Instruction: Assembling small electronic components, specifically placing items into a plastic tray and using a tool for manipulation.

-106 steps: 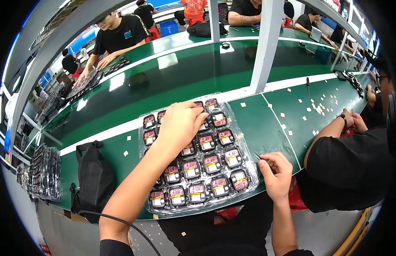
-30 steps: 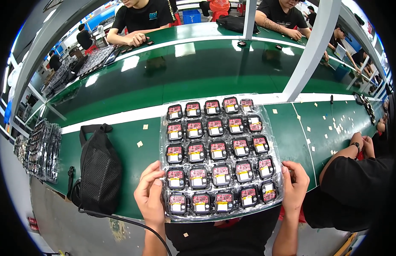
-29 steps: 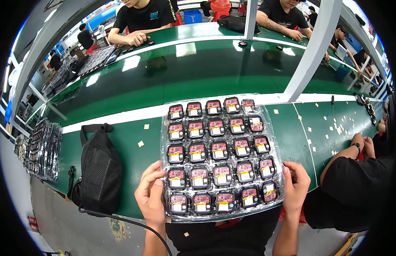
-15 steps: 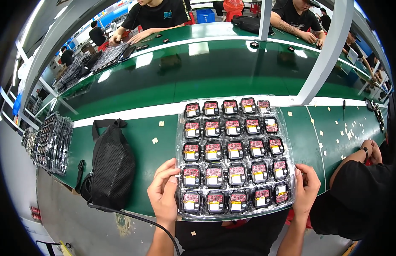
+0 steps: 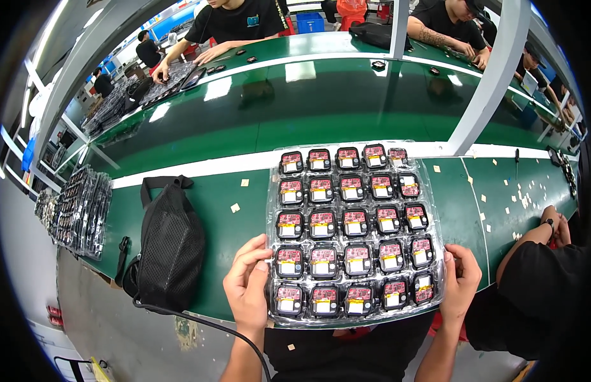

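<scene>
A clear plastic tray [image 5: 429, 219] lies at the near edge of the green workbench. Rows of small black square-cased electronic modules [image 5: 356, 223] fill its pockets, each with a red circuit board, a white label and a yellow strip. My left hand [image 5: 249, 283] grips the tray's left edge near its lower corner, thumb on top and fingers curled at the rim. At the opposite edge, my right hand [image 5: 459, 280] holds the tray the same way. Some fingertips are hidden by the tray.
A black mesh bag [image 5: 171, 242] lies left, its cord crossing my left forearm. Stacked trays [image 5: 82, 213] stand far left. Small tan squares [image 5: 527, 197] are scattered right, beside a co-worker's arm [image 5: 527, 239]. A white post [image 5: 483, 89] rises beyond; people work across the green belt [image 5: 276, 114].
The tray, both hands and the surroundings appear slightly shifted to the right in view. My grip on the tray stays the same. A person across the belt has reached further left.
</scene>
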### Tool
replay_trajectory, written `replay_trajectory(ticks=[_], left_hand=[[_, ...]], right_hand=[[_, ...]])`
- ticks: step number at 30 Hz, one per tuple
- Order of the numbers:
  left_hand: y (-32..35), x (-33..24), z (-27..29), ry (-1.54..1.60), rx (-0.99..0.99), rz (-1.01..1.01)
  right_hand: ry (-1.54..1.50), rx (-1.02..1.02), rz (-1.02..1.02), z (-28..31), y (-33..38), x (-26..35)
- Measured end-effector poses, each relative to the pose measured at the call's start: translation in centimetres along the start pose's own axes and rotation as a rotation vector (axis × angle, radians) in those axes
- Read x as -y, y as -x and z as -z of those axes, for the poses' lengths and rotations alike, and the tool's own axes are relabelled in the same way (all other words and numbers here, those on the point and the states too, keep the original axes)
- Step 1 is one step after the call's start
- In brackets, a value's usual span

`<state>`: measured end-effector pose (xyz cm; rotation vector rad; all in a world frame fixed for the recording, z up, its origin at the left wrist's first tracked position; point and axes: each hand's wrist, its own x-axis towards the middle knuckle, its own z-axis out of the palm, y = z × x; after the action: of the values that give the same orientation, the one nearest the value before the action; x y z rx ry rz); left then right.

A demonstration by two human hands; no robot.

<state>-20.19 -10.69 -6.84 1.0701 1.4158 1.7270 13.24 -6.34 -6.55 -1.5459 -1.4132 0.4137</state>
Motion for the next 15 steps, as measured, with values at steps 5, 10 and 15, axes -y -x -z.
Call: replay_trajectory(ticks=[5,10,15], left_hand=[[0.07,-0.18,-0.12,0.011,0.001,-0.001],[0.01,0.07,-0.1,-0.014,0.0,-0.018],[-0.04,-0.01,-0.35,0.018,-0.023,-0.009]], right_hand=[[0.042,0.024,-0.018,0.54,0.04,0.08],[0.008,-0.004,0.021,0.2,0.08,0.05],[0.02,0.003,0.022,0.27,-0.01,0.63]])
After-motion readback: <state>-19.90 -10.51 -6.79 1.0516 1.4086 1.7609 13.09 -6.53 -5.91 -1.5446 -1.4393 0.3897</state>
